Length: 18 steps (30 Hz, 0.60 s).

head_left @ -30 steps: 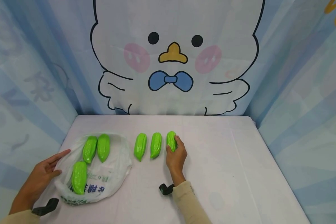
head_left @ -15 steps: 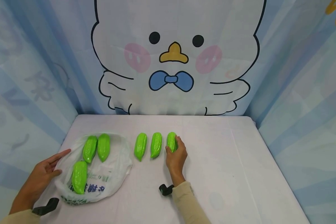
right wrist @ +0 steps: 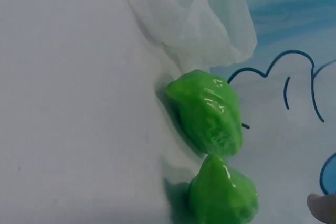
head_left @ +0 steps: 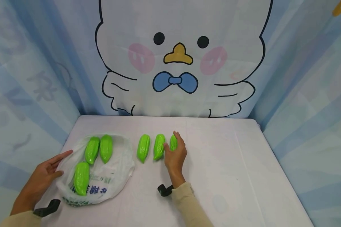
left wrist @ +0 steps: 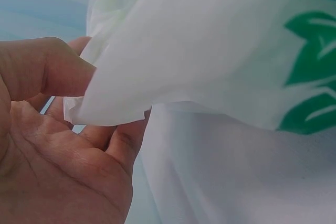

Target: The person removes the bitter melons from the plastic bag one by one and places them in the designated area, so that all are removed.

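My left hand pinches the rim of a white plastic bag; the left wrist view shows the thumb over the bag's edge and fingers behind it. Inside the bag lie three glossy green bitter melons, one nearer melon and two behind. Three more form a row on the table: a left melon, a middle melon and a right melon. My right hand stands at the right melon, partly hiding it, fingers extended and thumb apart. Two melons show in the right wrist view, with a fingertip at the edge.
A white cloth covers the table. Behind it hangs a curtain with a cartoon figure, and blue patterned curtains stand at both sides. Each wrist bears a black camera mount.
My right hand has let go of the right melon and shifted slightly left, its fingers straightening. That melon stays at the end of the row. My left hand keeps its hold on the bag.
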Motion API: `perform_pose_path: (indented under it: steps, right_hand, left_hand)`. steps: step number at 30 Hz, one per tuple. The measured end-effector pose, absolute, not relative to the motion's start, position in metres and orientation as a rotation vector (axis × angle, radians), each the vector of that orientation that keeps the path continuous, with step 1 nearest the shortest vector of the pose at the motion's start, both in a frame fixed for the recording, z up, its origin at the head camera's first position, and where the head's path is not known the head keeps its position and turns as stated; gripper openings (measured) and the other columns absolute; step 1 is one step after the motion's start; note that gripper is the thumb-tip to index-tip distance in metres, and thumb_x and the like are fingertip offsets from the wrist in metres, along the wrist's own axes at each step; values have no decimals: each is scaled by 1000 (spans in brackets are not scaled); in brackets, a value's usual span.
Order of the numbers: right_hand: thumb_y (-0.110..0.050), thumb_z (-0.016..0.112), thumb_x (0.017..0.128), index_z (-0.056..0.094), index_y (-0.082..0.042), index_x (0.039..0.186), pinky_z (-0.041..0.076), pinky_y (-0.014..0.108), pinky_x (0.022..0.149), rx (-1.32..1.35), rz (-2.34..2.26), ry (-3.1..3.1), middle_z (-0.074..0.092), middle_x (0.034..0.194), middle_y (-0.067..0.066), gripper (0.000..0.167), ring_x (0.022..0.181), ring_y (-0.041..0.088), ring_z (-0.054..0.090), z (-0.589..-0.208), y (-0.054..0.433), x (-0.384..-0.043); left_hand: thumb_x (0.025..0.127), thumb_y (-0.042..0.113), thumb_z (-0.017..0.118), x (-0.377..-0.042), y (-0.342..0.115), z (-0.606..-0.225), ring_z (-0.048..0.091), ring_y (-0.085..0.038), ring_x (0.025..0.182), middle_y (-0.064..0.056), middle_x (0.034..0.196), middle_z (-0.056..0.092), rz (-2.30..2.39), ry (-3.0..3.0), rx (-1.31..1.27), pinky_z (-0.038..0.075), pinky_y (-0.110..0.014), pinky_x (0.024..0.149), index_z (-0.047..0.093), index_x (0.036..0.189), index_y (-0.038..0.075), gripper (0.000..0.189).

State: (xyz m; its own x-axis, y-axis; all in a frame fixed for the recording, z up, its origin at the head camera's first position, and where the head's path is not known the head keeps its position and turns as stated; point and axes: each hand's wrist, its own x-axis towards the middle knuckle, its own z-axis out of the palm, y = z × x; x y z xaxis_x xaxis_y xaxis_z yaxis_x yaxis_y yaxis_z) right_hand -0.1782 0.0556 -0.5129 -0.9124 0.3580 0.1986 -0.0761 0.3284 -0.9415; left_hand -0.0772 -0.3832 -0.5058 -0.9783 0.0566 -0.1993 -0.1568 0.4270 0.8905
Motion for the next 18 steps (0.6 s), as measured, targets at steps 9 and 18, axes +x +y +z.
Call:
perform_pose_path:
  steps: [9, 18]
  right_hand:
    - [-5, 81, 91, 59, -12, 152, 37, 49, 126, -199, 1647, -2244, 53, 161, 7, 65, 155, 28, 43, -503, 40, -178]
    - [-5, 83, 90, 61, -14, 150, 39, 46, 124, -74, 1657, -2277, 55, 160, 9, 65, 153, 27, 47, -499, 6, -169]
  left_hand:
    - [106, 8, 62, -81, -379, -504, 47, 29, 119, 23, 164, 31, 1636, 2443, -48, 55, -11, 88, 28, 170, 14, 72]
    - [105, 5, 63, -78, -382, -504, 47, 29, 119, 30, 158, 36, 1690, 2452, -23, 53, -9, 87, 28, 169, 10, 74]
